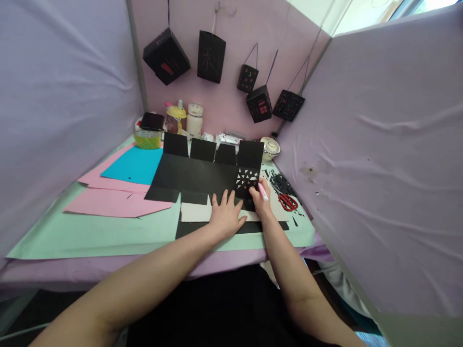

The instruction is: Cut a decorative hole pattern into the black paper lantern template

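Note:
A black card sheet [195,173] with flaps along its far and near edges lies across the table. Small triangular openings pierce its right panel. My left hand [227,214] rests flat with fingers spread over the near edge of the card. In my closed right hand [261,200] is a pink-handled craft knife [263,191], held like a pen at the pierced panel; its tip is hidden. Beneath the card, a white board [195,212] sticks out toward me, with another black sheet [191,230] under it.
Red scissors [288,202] and black paper scraps [281,184] lie at the right. Pink paper [112,201] and a blue sheet [133,165] are at the left, near a tape roll [147,140]. Jars [194,120] stand behind; black paper lanterns [211,57] hang above.

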`<state>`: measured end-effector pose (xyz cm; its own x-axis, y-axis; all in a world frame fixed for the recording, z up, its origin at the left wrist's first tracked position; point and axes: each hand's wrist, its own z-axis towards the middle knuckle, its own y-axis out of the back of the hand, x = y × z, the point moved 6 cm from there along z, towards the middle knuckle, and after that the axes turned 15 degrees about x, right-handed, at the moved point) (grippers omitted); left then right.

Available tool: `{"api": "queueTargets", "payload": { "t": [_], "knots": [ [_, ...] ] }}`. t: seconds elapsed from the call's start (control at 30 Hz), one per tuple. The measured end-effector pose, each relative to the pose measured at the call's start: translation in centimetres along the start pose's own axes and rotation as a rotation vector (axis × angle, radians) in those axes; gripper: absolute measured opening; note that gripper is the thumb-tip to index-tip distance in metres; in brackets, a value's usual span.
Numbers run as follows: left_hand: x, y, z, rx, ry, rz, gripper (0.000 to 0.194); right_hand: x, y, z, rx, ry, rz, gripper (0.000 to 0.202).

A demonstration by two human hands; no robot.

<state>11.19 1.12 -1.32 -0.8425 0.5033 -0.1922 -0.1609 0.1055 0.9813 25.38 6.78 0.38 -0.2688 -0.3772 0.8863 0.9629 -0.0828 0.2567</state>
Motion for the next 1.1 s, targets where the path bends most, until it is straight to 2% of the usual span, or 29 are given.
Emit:
{"api": "queueTargets", "payload": {
  "t": [0.2, 0.3, 0.37, 0.47, 0.57, 0.67, 0.77, 0.9, 1.1],
  "knots": [
    [-0.1, -0.1, 0.0, -0.009, -0.003, 0.014, 0.054, 0.9, 0.2, -0.3, -0.047, 0.013, -0.079, 0.015],
    [-0.1, -0.1, 0.0, -0.010, 0.001, 0.013, 0.054, 0.6, 0.3, -0.2, -0.062, -0.008, -0.079, 0.014],
    [-0.1, -0.1, 0.0, -0.002, 0.001, 0.010, 0.054, -0.1, 0.8, -0.2, -0.142, -0.028, -0.059, 0.016],
    [-0.1, -0.1, 0.1, 0.028, 0.004, 0.002, 0.055, -1.0, 2.1, -0.7, -0.357, 0.009, 0.065, 0.021],
    [-0.1, -0.1, 0.1, 0.048, 0.012, 0.009, 0.055, -1.0, 2.8, -1.1, -0.415, 0.040, 0.173, 0.016],
    [-0.2, -0.1, 0.1, 0.063, 0.024, 0.040, 0.054, -0.7, 2.7, -0.9, -0.306, 0.005, 0.276, 0.021],
    [-0.2, -0.1, 0.2, 0.084, 0.029, 0.069, 0.055, -1.0, 2.2, 0.1, -0.140, -0.102, 0.376, 0.028],
    [0.0, 0.5, 0.6, 0.174, 0.008, 0.110, 0.059, -1.3, 2.0, 1.5, -0.005, -0.210, 0.467, 0.030],
    [1.0, 3.5, 2.5, 0.331, -0.124, 0.064, 0.060, -1.0, 1.1, 2.4, 0.267, -0.319, 0.506, 0.021]
  ]
}}
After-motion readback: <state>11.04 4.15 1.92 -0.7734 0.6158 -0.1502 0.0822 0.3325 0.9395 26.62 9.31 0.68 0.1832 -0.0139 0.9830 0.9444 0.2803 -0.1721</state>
